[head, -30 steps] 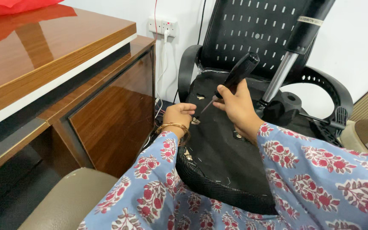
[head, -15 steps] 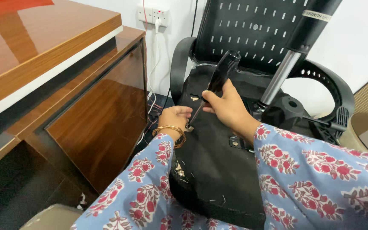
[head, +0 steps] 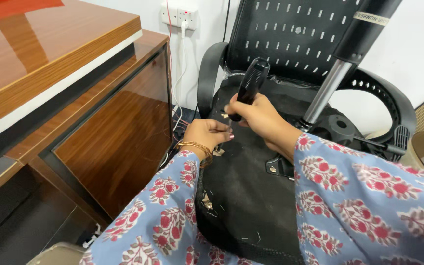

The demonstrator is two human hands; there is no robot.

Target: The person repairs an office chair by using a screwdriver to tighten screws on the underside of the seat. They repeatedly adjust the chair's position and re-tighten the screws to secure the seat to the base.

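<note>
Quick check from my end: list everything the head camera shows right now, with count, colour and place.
Screwdriver: one, black handle, upright over the seat underside, centre.
Office chair: one, black mesh back, lying overturned, centre right.
Seat underside: one, black fabric, bottom centre.
Gas lift cylinder: one, black and silver, slanting up at right.
Armrests: two, black, either side of the chair.
Wooden desk: one, brown, left.
Wall socket: one, white, top centre, with white cable.
Bangles: gold, left wrist.
Sleeves: two, blue with red flowers, bottom.
Left hand: pinching at the screwdriver's tip.
Right hand: gripping the screwdriver.
</note>
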